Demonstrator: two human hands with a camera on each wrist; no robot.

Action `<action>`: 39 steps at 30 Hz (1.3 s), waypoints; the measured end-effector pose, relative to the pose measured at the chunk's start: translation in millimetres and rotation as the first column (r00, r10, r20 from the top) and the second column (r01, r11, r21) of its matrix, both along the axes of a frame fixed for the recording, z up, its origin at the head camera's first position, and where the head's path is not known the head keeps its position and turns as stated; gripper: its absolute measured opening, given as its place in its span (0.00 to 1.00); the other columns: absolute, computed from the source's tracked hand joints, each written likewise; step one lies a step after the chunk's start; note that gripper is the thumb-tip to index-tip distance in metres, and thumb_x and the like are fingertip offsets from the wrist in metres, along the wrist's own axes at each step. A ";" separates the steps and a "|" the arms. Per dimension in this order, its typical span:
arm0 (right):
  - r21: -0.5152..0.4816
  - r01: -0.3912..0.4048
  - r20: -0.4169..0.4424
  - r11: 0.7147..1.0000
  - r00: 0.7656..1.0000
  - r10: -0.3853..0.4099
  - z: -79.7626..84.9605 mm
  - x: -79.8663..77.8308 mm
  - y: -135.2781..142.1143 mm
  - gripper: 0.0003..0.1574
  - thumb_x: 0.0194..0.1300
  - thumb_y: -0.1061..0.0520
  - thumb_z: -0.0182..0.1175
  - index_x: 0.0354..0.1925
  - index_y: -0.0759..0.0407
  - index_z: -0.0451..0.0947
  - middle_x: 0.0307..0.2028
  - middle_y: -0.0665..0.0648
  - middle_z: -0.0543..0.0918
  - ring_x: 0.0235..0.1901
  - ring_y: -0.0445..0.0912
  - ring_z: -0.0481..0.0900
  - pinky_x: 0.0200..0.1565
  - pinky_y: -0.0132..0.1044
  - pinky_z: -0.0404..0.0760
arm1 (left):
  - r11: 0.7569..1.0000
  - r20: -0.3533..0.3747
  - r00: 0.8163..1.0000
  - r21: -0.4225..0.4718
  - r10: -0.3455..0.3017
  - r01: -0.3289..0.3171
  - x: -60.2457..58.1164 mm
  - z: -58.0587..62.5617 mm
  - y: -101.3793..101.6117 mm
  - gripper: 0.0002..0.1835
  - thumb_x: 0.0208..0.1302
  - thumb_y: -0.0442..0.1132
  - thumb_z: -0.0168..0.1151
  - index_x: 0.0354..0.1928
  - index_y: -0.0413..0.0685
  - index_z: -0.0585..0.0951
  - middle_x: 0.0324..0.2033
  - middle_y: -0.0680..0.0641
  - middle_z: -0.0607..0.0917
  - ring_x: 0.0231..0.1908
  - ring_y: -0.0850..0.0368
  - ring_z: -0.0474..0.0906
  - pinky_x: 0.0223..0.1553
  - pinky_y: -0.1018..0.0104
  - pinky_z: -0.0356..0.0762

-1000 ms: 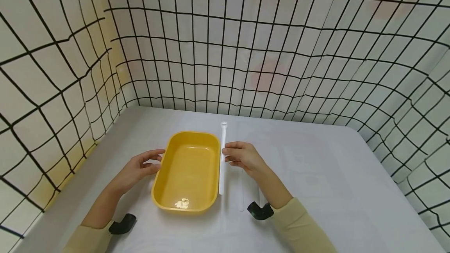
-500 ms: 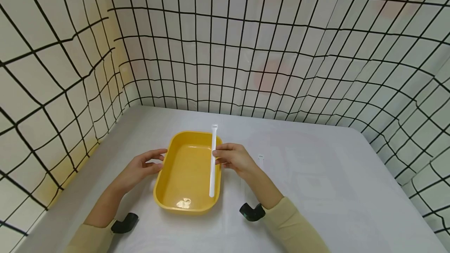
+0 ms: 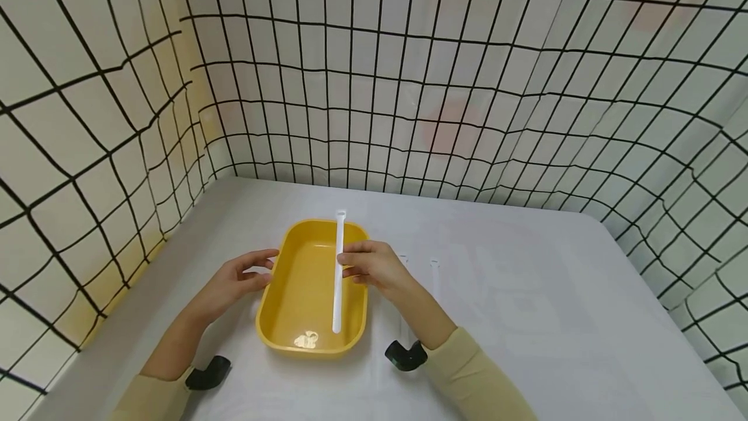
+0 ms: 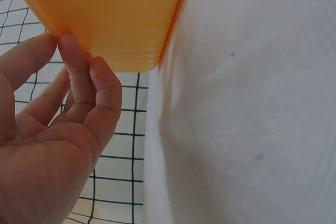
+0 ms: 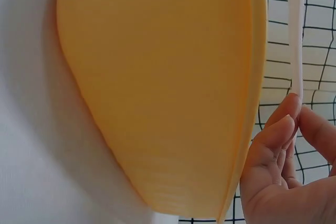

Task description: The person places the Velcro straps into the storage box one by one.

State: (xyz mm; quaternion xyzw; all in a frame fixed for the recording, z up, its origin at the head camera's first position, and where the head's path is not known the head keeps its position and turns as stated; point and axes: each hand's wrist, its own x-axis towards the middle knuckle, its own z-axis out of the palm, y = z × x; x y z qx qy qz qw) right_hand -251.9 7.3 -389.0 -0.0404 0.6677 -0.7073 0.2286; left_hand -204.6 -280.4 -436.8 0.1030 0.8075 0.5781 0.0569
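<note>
In the head view a yellow plastic tray [image 3: 310,291] lies on the white table. My right hand [image 3: 374,268] pinches a long, flat white plastic strip [image 3: 338,284] between thumb and fingers. The strip has a small squared head at its far end and overlaps the tray's right half. In the right wrist view the fingertips [image 5: 283,127] grip the strip's edge, above the tray's rim. On the other side, my left hand [image 3: 236,278] has loosely bent fingers whose tips touch the tray's left rim, with a gap between index finger and thumb.
Faint translucent strips [image 3: 435,271] with similar heads lie on the table [image 3: 555,317] right of the tray, partly behind the right forearm. Black wire mesh [image 3: 380,83] over white sheeting walls the back and sides. A black wrist camera [image 3: 208,373] sits at each cuff.
My right hand has carried the white strip leftward, from beside the tray's right rim to over the tray. The left hand has stayed at the left rim; the view shifted slightly.
</note>
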 end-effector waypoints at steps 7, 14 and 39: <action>-0.040 -0.055 0.012 0.998 0.998 0.056 -3.5 5.0 -13.9 0.10 0.64 0.64 0.63 0.43 0.68 0.77 0.29 0.52 0.82 0.25 0.44 0.83 0.29 0.29 0.80 | 1.000 -0.004 1.000 0.016 0.001 -0.001 0.6 -0.7 -0.1 0.28 0.68 0.39 0.62 0.67 0.39 0.69 0.53 0.35 0.74 0.44 0.45 0.78 0.47 0.69 0.77; -0.074 -0.074 0.037 0.995 0.996 0.076 -6.4 9.6 -26.5 0.13 0.64 0.65 0.63 0.46 0.71 0.76 0.28 0.53 0.82 0.24 0.43 0.83 0.28 0.28 0.80 | 1.000 0.008 1.000 0.016 0.001 -0.001 3.1 3.3 0.1 0.29 0.68 0.39 0.62 0.68 0.37 0.68 0.54 0.35 0.73 0.44 0.46 0.78 0.48 0.67 0.77; -0.009 0.025 0.118 1.000 0.993 -0.024 -26.8 6.4 -62.7 0.07 0.63 0.63 0.65 0.39 0.66 0.79 0.28 0.53 0.83 0.27 0.44 0.85 0.32 0.32 0.82 | 1.000 0.020 1.000 0.010 0.006 -0.006 0.0 1.9 0.6 0.29 0.68 0.39 0.62 0.67 0.39 0.69 0.54 0.35 0.73 0.44 0.46 0.78 0.47 0.68 0.77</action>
